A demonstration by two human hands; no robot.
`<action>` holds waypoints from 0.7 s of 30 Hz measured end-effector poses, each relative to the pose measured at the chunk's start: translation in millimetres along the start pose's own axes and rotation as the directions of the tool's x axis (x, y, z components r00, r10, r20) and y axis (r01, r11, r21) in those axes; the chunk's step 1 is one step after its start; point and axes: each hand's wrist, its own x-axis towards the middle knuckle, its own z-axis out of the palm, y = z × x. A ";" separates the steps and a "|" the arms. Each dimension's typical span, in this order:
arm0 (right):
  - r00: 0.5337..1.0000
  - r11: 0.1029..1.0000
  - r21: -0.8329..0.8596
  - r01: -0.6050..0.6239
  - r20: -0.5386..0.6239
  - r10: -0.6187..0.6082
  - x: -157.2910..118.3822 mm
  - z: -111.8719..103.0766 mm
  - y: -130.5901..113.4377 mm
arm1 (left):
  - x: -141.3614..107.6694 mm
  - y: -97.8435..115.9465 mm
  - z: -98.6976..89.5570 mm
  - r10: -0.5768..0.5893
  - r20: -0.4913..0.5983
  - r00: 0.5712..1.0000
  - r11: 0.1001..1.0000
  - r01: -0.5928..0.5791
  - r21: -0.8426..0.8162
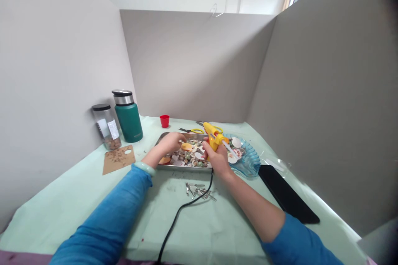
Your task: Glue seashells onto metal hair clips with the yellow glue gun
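My right hand (219, 161) grips a yellow hot glue gun (214, 136) by its handle, above the right end of a metal tray (183, 168). A whitish glue stick (230, 149) sticks out of the gun's rear. The tray is full of mixed seashells (188, 158). Over its left part, my left hand (170, 142) reaches down with bent fingers slightly apart, close to an orange shell (187, 146). Nothing shows in its fingers, though their tips are partly hidden. A black cord (183, 206) runs from the gun toward the table's front edge.
Metal clips (199, 191) lie before the tray. A blue glass dish (251, 159) with shells and a black flat object (287, 193) are at right. Scissors (194, 131) and a red cup (164, 121) stand behind. A green bottle (129, 122), clear jar (108, 128) and brown card (118, 160) occupy the left.
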 end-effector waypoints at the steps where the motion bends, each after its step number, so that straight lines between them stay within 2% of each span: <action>1: 1.000 1.000 -0.002 -0.002 0.000 0.002 0.0 -0.1 0.4 | -0.9 -1.8 -5.2 -0.042 0.001 0.999 0.999 0.042 -0.003; 6: 1.000 1.000 -0.017 0.002 0.007 -0.001 0.0 -0.7 1.7 | -9.1 -5.3 -23.3 -0.114 0.167 0.979 0.993 0.110 0.036; 11: 1.000 1.000 -0.028 0.005 0.008 -0.005 -0.1 -1.0 1.0 | -14.2 -0.2 -21.5 -0.187 0.294 0.937 0.979 0.151 0.139; 18: 1.000 0.999 -0.032 0.006 0.012 -0.006 -0.2 -0.5 1.3 | -15.5 2.5 -17.5 -0.215 0.303 0.928 0.970 0.166 0.180; 21: 1.000 1.000 -0.023 0.007 0.015 -0.007 -0.3 -0.4 1.5 | -12.9 -0.9 -17.0 -0.208 0.250 0.946 0.970 0.166 0.180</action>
